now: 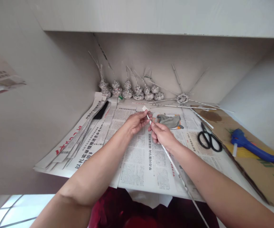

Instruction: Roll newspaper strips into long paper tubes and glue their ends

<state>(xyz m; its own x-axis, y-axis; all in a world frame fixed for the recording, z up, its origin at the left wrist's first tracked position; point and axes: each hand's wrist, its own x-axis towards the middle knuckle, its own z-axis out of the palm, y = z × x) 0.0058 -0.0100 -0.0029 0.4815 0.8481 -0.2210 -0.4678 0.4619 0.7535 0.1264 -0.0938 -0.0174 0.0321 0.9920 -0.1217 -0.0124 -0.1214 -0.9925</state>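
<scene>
Between my hands runs a thin rolled paper stick (172, 162), its upper end a flat white tip and its long tail slanting down past my right forearm. My left hand (140, 121) pinches it close to that tip. Just below, my right hand (160, 133) has its fingers closed round the same stick. Both hands are over the newspaper sheets (137, 158) that cover the table. Behind them, a woven paper base (182, 98) with sticks radiating from it lies near the back wall.
Several woven paper gourds (127, 90) line the back wall. Paper strips (80, 136) and a black phone-like object (101, 110) lie at left. At right are black scissors (209, 139), and a blue glue gun (253, 147) on cardboard (260, 180). A shelf edge (151, 19) hangs above.
</scene>
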